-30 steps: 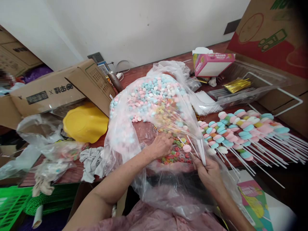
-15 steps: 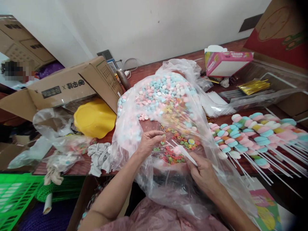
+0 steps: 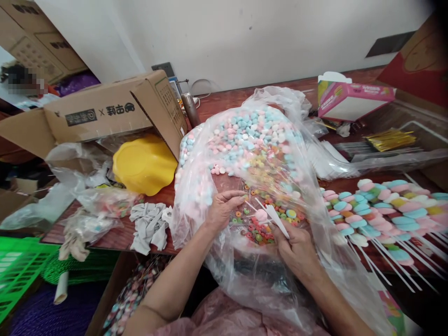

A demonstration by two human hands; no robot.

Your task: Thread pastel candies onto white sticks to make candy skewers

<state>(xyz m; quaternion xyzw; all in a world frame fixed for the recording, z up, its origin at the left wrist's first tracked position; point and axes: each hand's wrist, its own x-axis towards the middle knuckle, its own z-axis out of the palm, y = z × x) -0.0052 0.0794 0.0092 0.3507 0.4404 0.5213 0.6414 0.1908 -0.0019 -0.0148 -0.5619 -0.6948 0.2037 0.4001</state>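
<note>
Above the loose candy, my right hand point(image 3: 296, 245) is closed around a bundle of white sticks point(image 3: 279, 222) that point up and left. A pink marshmallow point(image 3: 261, 215) shows by the bundle's far end; whether a stick goes through it is unclear. My left hand point(image 3: 226, 207) has thumb and forefinger pinched together near a stick's tip, and what lies between them is too small to make out. Ring-shaped gummies point(image 3: 257, 232) in red, green and orange lie below and around both hands. Clear plastic sheeting point(image 3: 241, 275) spreads under my wrists.
Pink, blue and white marshmallows point(image 3: 245, 128) are heaped behind. Skewered marshmallows point(image 3: 385, 205) lie at right, near a pink box point(image 3: 355, 99) and gold ties point(image 3: 390, 140). A yellow scalloped bowl point(image 3: 145, 163), a cardboard box point(image 3: 105, 112) and grey cloth point(image 3: 150, 226) are at left.
The view has shifted, so most things sit a little differently in it. Both hands stay close together over the gummies, the right one still holding the sticks.
</note>
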